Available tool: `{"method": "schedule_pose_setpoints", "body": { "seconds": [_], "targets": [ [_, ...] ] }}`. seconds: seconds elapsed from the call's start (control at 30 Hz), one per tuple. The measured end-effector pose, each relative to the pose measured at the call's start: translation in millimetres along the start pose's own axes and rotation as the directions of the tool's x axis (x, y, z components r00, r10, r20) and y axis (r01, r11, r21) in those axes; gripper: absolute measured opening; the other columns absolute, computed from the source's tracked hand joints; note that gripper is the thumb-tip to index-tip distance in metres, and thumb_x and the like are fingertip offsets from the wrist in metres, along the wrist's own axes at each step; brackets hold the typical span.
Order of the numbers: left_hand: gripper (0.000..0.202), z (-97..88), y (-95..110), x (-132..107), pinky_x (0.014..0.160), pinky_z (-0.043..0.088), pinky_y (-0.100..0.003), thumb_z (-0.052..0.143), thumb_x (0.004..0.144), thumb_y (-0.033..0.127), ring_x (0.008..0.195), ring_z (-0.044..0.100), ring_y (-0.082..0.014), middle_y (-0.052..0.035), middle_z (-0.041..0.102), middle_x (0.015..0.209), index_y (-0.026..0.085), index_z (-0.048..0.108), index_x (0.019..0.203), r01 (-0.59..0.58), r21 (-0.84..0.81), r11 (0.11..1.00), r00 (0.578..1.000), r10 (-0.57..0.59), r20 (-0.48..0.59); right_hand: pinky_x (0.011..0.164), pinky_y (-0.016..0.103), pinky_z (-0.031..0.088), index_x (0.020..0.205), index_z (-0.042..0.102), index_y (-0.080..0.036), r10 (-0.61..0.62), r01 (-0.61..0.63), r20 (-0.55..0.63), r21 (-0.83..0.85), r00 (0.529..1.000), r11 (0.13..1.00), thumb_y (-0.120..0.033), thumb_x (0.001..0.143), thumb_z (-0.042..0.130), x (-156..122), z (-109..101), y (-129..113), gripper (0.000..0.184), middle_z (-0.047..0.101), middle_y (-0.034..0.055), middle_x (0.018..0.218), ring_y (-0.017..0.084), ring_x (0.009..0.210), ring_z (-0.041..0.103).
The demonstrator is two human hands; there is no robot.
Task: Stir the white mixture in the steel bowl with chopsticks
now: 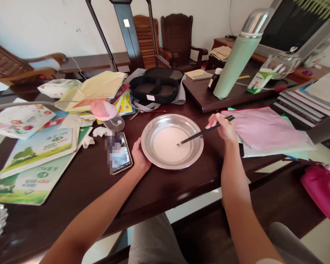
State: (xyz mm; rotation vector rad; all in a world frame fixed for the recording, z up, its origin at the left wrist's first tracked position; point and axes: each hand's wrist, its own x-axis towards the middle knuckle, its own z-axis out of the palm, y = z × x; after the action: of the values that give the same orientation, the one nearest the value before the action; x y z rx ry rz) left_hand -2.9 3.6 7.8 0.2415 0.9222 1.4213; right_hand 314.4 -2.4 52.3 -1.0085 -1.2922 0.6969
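A shiny metal bowl [193, 129] with pale white batter [169, 143] in it sits on the dark wooden table [165, 187]. My left hand [139, 156] rests against the bowl's left rim, fingers curled around its edge. My right hand [222, 126] is closed on a pair of dark chopsticks [203, 132]; their tips dip into the batter near the bowl's middle.
A phone [119, 153] lies just left of the bowl. Children's books [38, 154], papers and a pink-lidded bottle [108, 114] crowd the left side. A black lunch box [155, 88], a green thermos [238, 62], pink folders [260, 132] and stacked books [305, 99] stand behind and right.
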Motion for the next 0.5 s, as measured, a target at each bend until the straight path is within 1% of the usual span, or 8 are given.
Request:
{"method": "schedule_pose_setpoints", "body": {
  "seconds": [0.1,0.17,0.2,0.27,0.33,0.37,0.43,0.5],
  "targets": [
    [0.022,-1.0,-1,1,0.085,0.061,-0.037,0.077,0.079,0.042,0.084,0.077,-0.0270,-0.0030,0.080,0.077,0.022,0.074,0.070,0.009,-0.005,1.000,1.000,-0.008,0.012,0.076,0.041,0.058,0.059,0.075,-0.028,0.023,-0.025,0.153,0.011,0.988,1.000,-0.070,0.090,0.077,0,5,1,0.052,0.075,0.0033,0.061,0.025,0.068,0.073],
    [0.022,-1.4,-1,1,0.085,0.061,-0.037,0.077,0.079,0.043,0.084,0.077,-0.0267,-0.0031,0.080,0.078,0.022,0.075,0.071,0.011,-0.006,1.000,1.000,-0.011,0.019,0.079,0.041,0.059,0.066,0.079,-0.027,0.049,-0.046,0.201,-0.019,0.978,0.999,-0.069,0.089,0.079,0,10,0,0.047,0.079,0.0033,0.068,0.025,0.072,0.076],
    [0.022,-1.5,-2,1,0.084,0.061,-0.037,0.077,0.079,0.042,0.083,0.077,-0.0263,-0.0032,0.081,0.079,0.021,0.075,0.072,0.012,-0.007,1.000,1.000,-0.012,0.020,0.081,0.041,0.060,0.068,0.080,-0.027,0.056,-0.050,0.186,-0.036,0.981,0.998,-0.068,0.088,0.080,0,11,0,0.046,0.080,0.0032,0.070,0.024,0.072,0.076],
    [0.022,-1.4,-2,1,0.084,0.060,-0.036,0.077,0.079,0.042,0.083,0.076,-0.0253,-0.0032,0.081,0.080,0.021,0.076,0.074,0.008,-0.009,1.000,1.000,-0.008,0.022,0.083,0.040,0.060,0.068,0.079,-0.026,0.052,-0.048,0.093,-0.053,0.994,0.997,-0.068,0.087,0.082,0,9,0,0.046,0.079,0.0027,0.070,0.024,0.071,0.076],
    [0.021,-1.3,-1,1,0.084,0.060,-0.035,0.077,0.078,0.041,0.082,0.076,-0.0249,-0.0029,0.081,0.079,0.021,0.076,0.073,0.001,-0.012,1.000,1.000,-0.001,0.022,0.080,0.040,0.059,0.062,0.075,-0.027,0.030,-0.031,-0.019,-0.033,0.999,0.999,-0.071,0.088,0.079,1,4,1,0.051,0.076,0.0025,0.063,0.023,0.066,0.075],
    [0.021,-1.2,-1,1,0.084,0.061,-0.035,0.077,0.078,0.041,0.082,0.076,-0.0249,-0.0025,0.080,0.078,0.021,0.076,0.072,-0.003,-0.012,1.000,1.000,0.003,0.021,0.077,0.040,0.058,0.058,0.073,-0.027,0.020,-0.021,-0.048,-0.012,0.999,1.000,-0.072,0.089,0.077,2,2,1,0.055,0.074,0.0027,0.060,0.023,0.063,0.073],
    [0.020,-1.1,0,1,0.083,0.061,-0.036,0.077,0.079,0.040,0.081,0.076,-0.0248,-0.0017,0.079,0.075,0.022,0.075,0.070,-0.008,-0.006,1.000,1.000,0.008,0.016,0.072,0.040,0.057,0.054,0.070,-0.027,0.016,-0.015,-0.024,0.029,1.000,0.999,-0.074,0.090,0.075,1,0,2,0.059,0.071,0.0034,0.055,0.023,0.061,0.071],
    [0.019,-1.2,0,1,0.083,0.061,-0.036,0.076,0.079,0.039,0.081,0.076,-0.0249,-0.0011,0.079,0.074,0.022,0.074,0.070,-0.014,0.002,1.000,1.000,0.014,0.013,0.072,0.040,0.058,0.056,0.072,-0.027,0.036,-0.039,0.092,0.035,0.995,0.999,-0.072,0.089,0.077,0,5,1,0.056,0.073,0.0040,0.057,0.024,0.064,0.072]
  ]
}}
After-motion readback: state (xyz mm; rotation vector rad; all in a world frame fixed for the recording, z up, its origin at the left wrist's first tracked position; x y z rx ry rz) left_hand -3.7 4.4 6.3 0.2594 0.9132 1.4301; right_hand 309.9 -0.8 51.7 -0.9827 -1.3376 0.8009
